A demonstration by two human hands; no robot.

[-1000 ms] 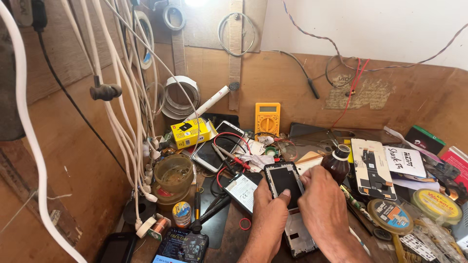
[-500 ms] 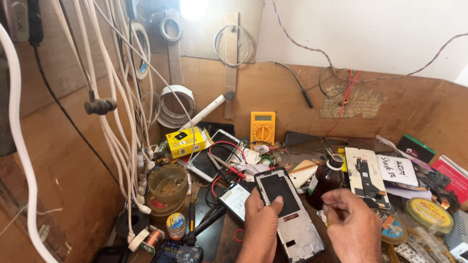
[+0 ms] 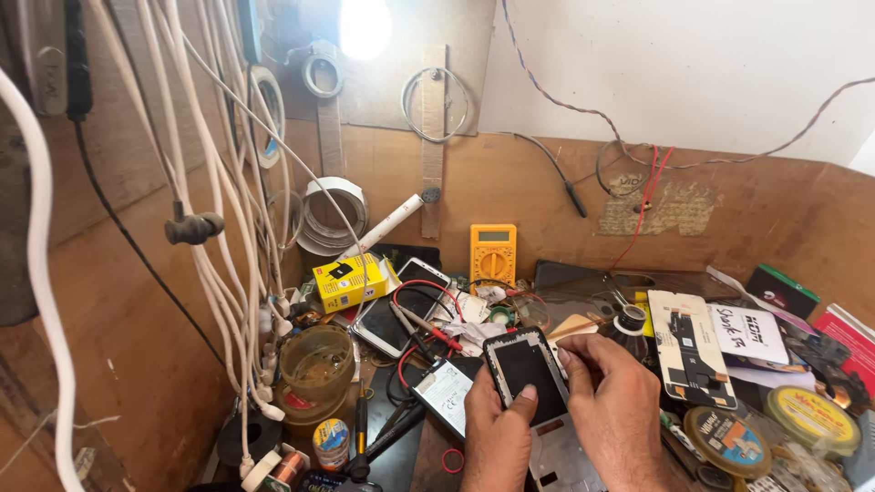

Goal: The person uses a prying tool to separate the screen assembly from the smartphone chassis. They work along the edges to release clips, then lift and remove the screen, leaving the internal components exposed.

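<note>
Phone (image 3: 527,372): dark screen up, tilted toward 11 o'clock.
Left hand (image 3: 497,435): fingers wrapped round phone, thumb on screen.
Right hand (image 3: 620,410): fingertips pinching phone's 2 o'clock edge.
Multimeter (image 3: 493,254): at 12 o'clock.

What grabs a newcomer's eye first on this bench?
Centre bottom, the left hand holds a dark phone frame while the right hand pinches at its top right edge. Behind it against the wooden back wall stands a yellow multimeter, with a yellow box to its left. A thick bundle of white cables hangs down the left side, under a bright lamp.
</note>
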